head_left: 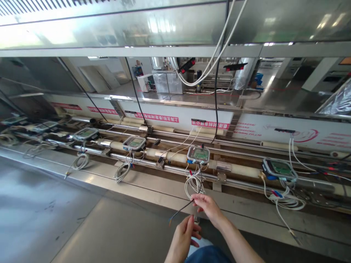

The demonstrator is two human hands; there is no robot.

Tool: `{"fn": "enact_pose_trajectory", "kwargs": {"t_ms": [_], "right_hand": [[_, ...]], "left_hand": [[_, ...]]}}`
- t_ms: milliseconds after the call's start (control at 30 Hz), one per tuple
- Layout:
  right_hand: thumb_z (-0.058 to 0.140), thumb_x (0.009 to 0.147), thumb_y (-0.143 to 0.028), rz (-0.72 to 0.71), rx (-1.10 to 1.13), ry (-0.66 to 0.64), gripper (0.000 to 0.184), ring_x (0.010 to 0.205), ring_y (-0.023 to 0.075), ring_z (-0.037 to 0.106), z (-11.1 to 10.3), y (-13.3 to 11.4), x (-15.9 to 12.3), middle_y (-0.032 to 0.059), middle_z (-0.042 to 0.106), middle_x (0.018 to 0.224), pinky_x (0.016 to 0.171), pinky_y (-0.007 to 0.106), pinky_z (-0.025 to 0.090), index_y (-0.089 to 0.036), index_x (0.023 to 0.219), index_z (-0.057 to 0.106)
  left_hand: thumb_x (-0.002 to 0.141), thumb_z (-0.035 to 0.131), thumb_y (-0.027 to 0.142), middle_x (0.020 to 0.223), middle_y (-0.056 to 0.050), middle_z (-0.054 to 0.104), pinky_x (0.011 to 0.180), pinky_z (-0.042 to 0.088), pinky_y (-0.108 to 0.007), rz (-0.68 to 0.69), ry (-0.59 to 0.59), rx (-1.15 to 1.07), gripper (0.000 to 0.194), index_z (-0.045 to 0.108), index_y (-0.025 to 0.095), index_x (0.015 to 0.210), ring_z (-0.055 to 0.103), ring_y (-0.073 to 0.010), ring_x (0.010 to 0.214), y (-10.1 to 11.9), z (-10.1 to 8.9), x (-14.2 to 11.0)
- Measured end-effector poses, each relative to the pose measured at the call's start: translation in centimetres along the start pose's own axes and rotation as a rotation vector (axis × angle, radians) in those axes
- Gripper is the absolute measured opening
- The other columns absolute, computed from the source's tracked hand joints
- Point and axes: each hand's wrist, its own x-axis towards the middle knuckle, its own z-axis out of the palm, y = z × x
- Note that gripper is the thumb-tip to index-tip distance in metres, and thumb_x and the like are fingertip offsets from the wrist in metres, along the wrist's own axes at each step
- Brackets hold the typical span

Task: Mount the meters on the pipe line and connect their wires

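Observation:
A thin black cable (181, 210) is pinched between the thumb and fingers of my right hand (207, 209). Its free end points down and to the left, showing small coloured wire ends. From the grip, the cable runs up toward a grey box with a green circuit board (201, 155). Below that box hangs a coil of white cable (194, 182), just beyond my right hand. My left hand (185, 233) is lower, close to my right hand, with loosely curled fingers apart and nothing visible in them.
More boxes with circuit boards, such as one at the right (280, 168) and one to the left (134, 143), sit along metal rods and rollers. Coiled white cables (122, 171) hang from them. Black cables (216, 98) drop from the steel beam (164, 27) overhead. A metal surface (90, 219) spans the lower left.

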Motion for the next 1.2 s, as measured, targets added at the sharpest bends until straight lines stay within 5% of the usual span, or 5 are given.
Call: {"fn": "enact_pose_trajectory", "kwargs": {"t_ms": [200,467,800,1000,1200], "right_hand": [[0.058,0.077,-0.050,-0.021,0.006,-0.076,0.045,0.076,0.0170,0.058,-1.3,-2.7,0.6,0.0078,0.067,0.081,0.062,0.025,0.040,-0.013,0.100,0.066],[0.055,0.081,-0.050,-0.147,-0.063,0.167,0.041,0.055,0.0081,0.050,-3.0,-8.5,1.8,0.0069,0.064,0.086,0.049,0.020,0.037,-0.014,0.098,0.063],[0.065,0.074,-0.046,-0.136,0.238,0.220,0.037,0.038,0.0016,0.039,-0.3,-10.9,4.0,0.0050,0.065,0.074,0.036,0.016,0.024,-0.011,0.082,0.060],[0.064,0.074,-0.047,-0.147,0.158,0.345,0.037,0.040,0.0033,0.042,2.7,-11.4,4.7,0.0030,0.063,0.066,0.038,0.016,0.028,-0.011,0.079,0.062],[0.061,0.077,-0.047,-0.150,0.037,0.381,0.036,0.043,0.0050,0.046,6.1,-11.9,5.8,0.0040,0.063,0.070,0.039,0.017,0.029,-0.011,0.081,0.063]], "left_hand": [[0.068,0.055,0.069,0.060,-0.001,0.052,0.042,0.028,-0.019,0.223,0.158,0.011,0.064,0.059,0.010,0.092,0.039,-0.0090,0.048,5.1,-0.8,6.1],[0.091,0.039,0.040,0.058,-0.002,0.051,0.054,0.031,-0.022,0.460,-0.143,0.568,0.037,0.053,0.015,0.067,0.047,-0.0120,0.055,8.9,0.6,8.2],[0.092,0.039,0.033,0.064,-0.004,0.055,0.058,0.032,-0.023,0.507,-0.441,0.711,0.033,0.054,0.014,0.070,0.049,-0.0132,0.060,9.9,-0.3,9.2],[0.086,0.051,0.040,0.084,-0.005,0.059,0.055,0.036,-0.021,0.348,-0.420,0.344,0.031,0.057,0.015,0.104,0.047,-0.0118,0.064,14.0,-3.9,11.6],[0.075,0.064,0.041,0.062,0.000,0.054,0.050,0.033,-0.018,0.280,-0.426,0.126,0.030,0.062,0.012,0.075,0.039,-0.0074,0.052,17.7,-6.3,14.0]]}}
